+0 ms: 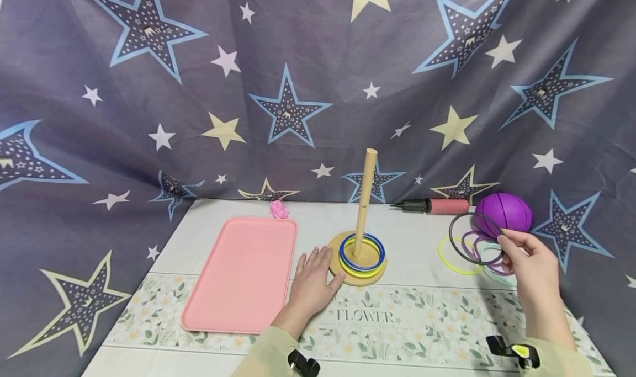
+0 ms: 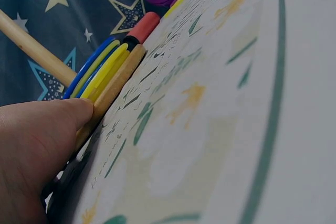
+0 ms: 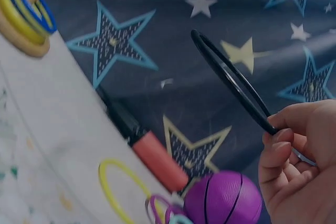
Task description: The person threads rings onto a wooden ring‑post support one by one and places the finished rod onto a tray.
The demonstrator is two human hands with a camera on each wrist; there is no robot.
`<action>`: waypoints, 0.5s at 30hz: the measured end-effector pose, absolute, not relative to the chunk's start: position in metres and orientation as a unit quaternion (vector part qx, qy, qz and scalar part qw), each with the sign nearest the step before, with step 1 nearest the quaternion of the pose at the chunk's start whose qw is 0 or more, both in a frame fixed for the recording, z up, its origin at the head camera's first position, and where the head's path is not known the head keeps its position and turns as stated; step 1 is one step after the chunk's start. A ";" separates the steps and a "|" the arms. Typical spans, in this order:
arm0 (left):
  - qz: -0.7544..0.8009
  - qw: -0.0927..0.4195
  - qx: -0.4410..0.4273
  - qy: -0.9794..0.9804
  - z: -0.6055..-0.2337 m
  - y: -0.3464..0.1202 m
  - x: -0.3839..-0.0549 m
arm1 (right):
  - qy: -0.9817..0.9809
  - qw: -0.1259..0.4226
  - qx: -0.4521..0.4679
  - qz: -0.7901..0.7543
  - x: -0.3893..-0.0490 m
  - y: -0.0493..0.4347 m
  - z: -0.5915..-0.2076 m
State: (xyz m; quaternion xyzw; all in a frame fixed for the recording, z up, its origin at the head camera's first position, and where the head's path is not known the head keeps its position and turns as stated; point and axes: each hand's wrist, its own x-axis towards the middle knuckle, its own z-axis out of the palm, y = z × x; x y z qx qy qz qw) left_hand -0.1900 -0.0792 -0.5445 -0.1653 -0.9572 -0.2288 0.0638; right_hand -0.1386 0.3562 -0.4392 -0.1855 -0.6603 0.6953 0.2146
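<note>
1. Twelve o'clock points away from the person, as the head view shows it.
2. The right hand, at three o'clock of the stand, pinches a thin, round black ring between thumb and fingers, tilted and raised over other rings.
3. The left hand holds nothing; its fingers lie outstretched at eight o'clock of the flat, round wooden base, touching its edge.
4. From this base rises a pale wooden post, leaning slightly in the head view. Around its foot lie a glossy blue ring and a yellow ring; the left wrist view shows blue and yellow alternating in the stack.
5. Beneath the raised ring, a yellow-green ring, purple rings and a pale turquoise ring overlap in a loose heap.
6. A purple ball with black lines crowds the heap's twelve to one o'clock; a red-and-black hand pump lies just beside it, at two o'clock of the stand.
7. A rectangular pink tray sits at nine o'clock, the left hand between it and the base. A small pink figure is at its one o'clock.
8. A dark, star-printed curtain closes off twelve o'clock behind the white, flower-banded surface.
</note>
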 end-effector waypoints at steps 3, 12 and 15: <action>-0.229 0.065 -0.165 -0.957 -0.544 -0.079 -0.190 | -0.652 0.214 -0.156 0.711 -0.141 0.349 -0.428; -0.226 0.067 -0.166 -0.958 -0.544 -0.079 -0.190 | -0.668 0.217 -0.097 0.706 -0.148 0.326 -0.400; -0.225 0.067 -0.166 -0.958 -0.545 -0.079 -0.190 | -0.662 0.219 -0.061 0.714 -0.151 0.316 -0.390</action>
